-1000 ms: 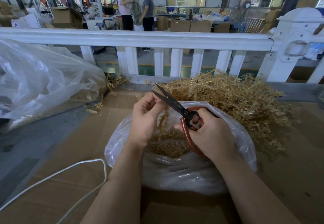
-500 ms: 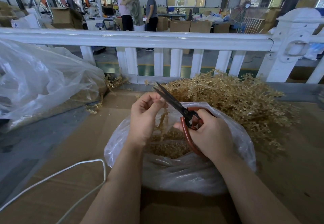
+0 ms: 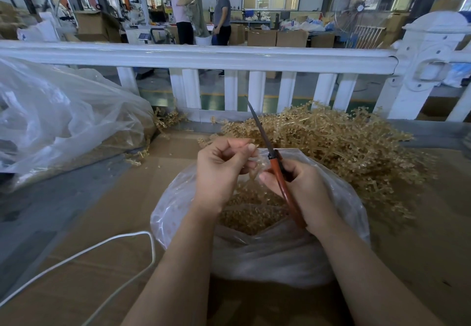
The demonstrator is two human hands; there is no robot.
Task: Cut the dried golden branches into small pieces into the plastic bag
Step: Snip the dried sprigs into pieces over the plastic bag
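Dried golden branches [image 3: 328, 142] lie heaped on the brown cardboard surface [image 3: 107, 213] just behind the open plastic bag [image 3: 267, 257], against the foot of the white railing [image 3: 193, 56]. Cut golden pieces [image 3: 249, 213] fill the bottom of the bag. My left hand [image 3: 219, 172] hovers over the bag's mouth, fingers curled, thumb and fingertips pinching a short golden sprig [image 3: 257, 167] that hangs between my two hands. My right hand [image 3: 303, 188] grips the scissors [image 3: 274, 162] by their reddish-brown handles, fingers wrapped round them; the dark blades lie together and point up and away toward the railing. The sprig sits just left of the pivot, touching or nearly touching the handle; I cannot tell which.

To the left, a large clear plastic sack [image 3: 58, 121] slumps on the surface, with golden scraps at its lower edge. A white cord [image 3: 107, 244] loops across the cardboard near my left forearm. Beyond the railing, two people [image 3: 204, 12] stand among cardboard boxes, and a standing fan [image 3: 362, 7] is at the right.
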